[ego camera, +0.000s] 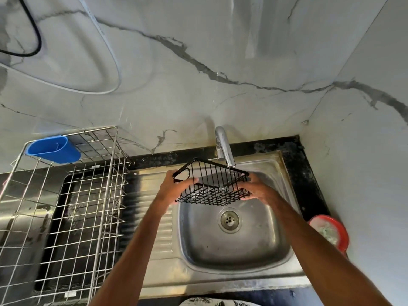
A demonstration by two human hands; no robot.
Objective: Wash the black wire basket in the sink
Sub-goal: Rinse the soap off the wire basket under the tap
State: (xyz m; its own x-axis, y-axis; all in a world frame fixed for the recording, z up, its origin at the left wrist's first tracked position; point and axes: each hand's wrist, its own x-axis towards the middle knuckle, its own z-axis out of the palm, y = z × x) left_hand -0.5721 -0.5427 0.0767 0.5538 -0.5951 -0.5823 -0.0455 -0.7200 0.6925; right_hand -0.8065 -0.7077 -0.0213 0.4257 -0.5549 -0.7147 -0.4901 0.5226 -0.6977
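Left hand point(174, 184), right hand point(262, 191); apparently gripping basket point(212, 186)

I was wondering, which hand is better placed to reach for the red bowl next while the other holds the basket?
Probably the right hand: the red bowl sits on that side of the sink, while the left hand grips the black wire basket at its opposite end.

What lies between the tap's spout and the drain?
The basket, gripped at its ends by the left hand and right hand, under the tap and above the drain; head view.
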